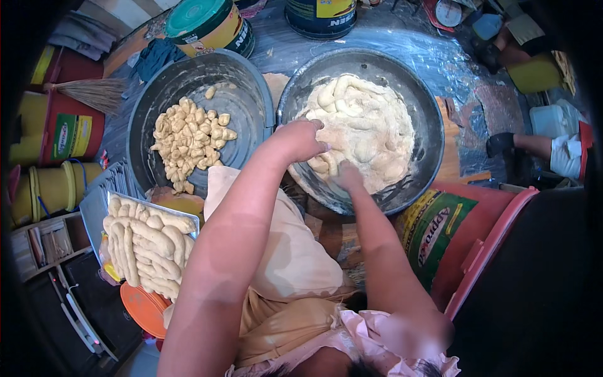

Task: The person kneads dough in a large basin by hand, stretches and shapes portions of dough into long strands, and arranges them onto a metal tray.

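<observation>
Over the left rim of a wide dark basin [426,113], my left hand [301,141] has its thumb and a finger apart, with nothing visible between them. Pale, flour-dusted dough strands [351,122] lie coiled and heaped in this basin. My right hand [347,176] reaches down to the dough at the near left side; its fingers are blurred, so their grip is unclear. To the left, a second dark basin [249,94] holds a pile of small tan dough pieces [188,134]. One piece [210,92] lies apart from that pile.
Thick dough strips [150,245] cover a metal tray at left, above an orange lid [141,306]. A red bucket [490,226] stands close on the right. Beyond the basins are a green-lidded pail [207,28] and a dark pail [320,19]. Another person's leg [532,143] shows far right.
</observation>
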A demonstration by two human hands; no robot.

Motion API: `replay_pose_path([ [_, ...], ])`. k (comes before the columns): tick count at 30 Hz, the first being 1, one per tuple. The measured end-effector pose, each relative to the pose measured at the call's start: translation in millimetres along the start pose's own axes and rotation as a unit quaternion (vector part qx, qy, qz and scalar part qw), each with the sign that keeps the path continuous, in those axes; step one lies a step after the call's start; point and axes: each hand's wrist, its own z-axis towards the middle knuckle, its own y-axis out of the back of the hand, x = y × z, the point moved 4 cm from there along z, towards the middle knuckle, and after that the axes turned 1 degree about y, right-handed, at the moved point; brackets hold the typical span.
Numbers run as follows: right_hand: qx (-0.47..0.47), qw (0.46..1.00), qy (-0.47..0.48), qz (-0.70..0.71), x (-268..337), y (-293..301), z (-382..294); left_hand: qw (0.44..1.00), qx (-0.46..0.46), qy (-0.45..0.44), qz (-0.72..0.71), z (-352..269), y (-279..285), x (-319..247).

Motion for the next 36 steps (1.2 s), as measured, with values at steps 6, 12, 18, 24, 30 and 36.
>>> replay_pose_path([
  [6,0.183,0.951,0.208,0.140,12,5,5,1.000,-0.001,0.004,0.002,-3,2,11],
  [12,0.280,0.959,0.038,-0.041,-73,22,21,0.999,0.010,0.018,0.045,6,-2,3],
  [18,-0.054,0.913,0.366,-0.172,43,24,-21,0.997,-0.011,0.029,0.068,1,-1,0],
  [24,-0.090,0.931,0.302,-0.184,47,23,35,0.997,-0.002,0.046,0.068,-3,1,0],
  [30,-0.314,0.927,0.021,0.203,23,39,76,0.997,-0.010,0.049,0.067,-2,5,8],
  [36,-0.120,0.725,-0.004,0.679,33,43,90,0.997,-0.004,0.044,0.066,0,6,0],
])
